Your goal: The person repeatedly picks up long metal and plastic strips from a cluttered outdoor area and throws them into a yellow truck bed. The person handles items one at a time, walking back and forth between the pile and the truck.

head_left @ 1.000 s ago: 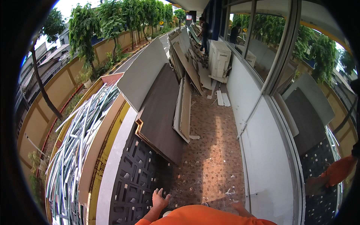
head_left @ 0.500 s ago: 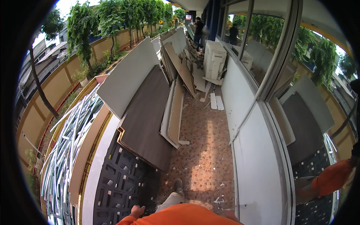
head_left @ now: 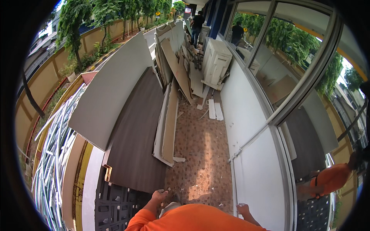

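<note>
Brown pebbled paving runs up the middle of the frame, a narrow walkway between stacked boards on the left and a white wall with windows on the right. At the bottom edge an orange sleeve fills the centre. Just above it, left of centre, the left hand hangs with fingers loosely curled and nothing in its grasp, close beside the lower corner of a dark brown panel. Low and right of centre, the right hand is partly closed near the foot of the white wall; whether it holds anything cannot be told. Below the dark panel, at lower left, lies a black lattice grate. Higher up, a large pale grey board leans over the dark panel, and narrow beige planks stand against its right side. Further up the frame, a white cabinet stands among leaning boards. At the top, a person in dark clothes stands on the walkway, with trees at upper left.
</note>
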### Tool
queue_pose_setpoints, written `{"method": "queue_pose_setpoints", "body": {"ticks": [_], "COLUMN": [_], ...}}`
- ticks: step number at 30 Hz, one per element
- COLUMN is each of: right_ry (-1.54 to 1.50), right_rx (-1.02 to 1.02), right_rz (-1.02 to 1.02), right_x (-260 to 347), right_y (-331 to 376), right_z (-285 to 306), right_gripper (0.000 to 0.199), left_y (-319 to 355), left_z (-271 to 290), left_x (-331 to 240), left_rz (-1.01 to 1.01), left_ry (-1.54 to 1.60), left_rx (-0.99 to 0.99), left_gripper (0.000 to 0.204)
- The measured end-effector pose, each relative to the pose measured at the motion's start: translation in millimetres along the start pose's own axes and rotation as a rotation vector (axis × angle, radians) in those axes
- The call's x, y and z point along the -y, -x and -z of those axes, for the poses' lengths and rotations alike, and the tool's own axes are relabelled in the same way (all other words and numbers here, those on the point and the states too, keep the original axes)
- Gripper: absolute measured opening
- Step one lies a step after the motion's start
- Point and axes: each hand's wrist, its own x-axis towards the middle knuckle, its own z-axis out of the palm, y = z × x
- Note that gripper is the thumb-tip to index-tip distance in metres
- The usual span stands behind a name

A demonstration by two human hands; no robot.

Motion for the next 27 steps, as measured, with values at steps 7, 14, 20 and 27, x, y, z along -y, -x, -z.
{"method": "queue_pose_setpoints", "body": {"ticks": [7, 14, 20, 27], "right_ry": [0.122, 0.27, 0.167, 0.5], "right_rx": [-0.006, 0.477, 0.69, 1.023], "right_rz": [-0.188, -0.133, -0.031, 0.017], "right_x": [75, 206, 270, 352], "right_y": [-24, -65, -209, -299], "right_z": [-41, -18, 20, 76], "right_gripper": [0.05, 0.049, 0.049, 0.044], "left_y": [-81, -129, -126, -184], "left_z": [73, 91, 85, 68], "left_x": [-47, -108, -203, -323], "left_rz": [0.07, 0.317, 0.322, 0.279], "left_ry": [-0.198, -0.196, -0.195, -0.059], "left_rx": [-0.061, 0.246, 0.369, 0.122], "left_gripper": [0.07, 0.064, 0.064, 0.065]}}
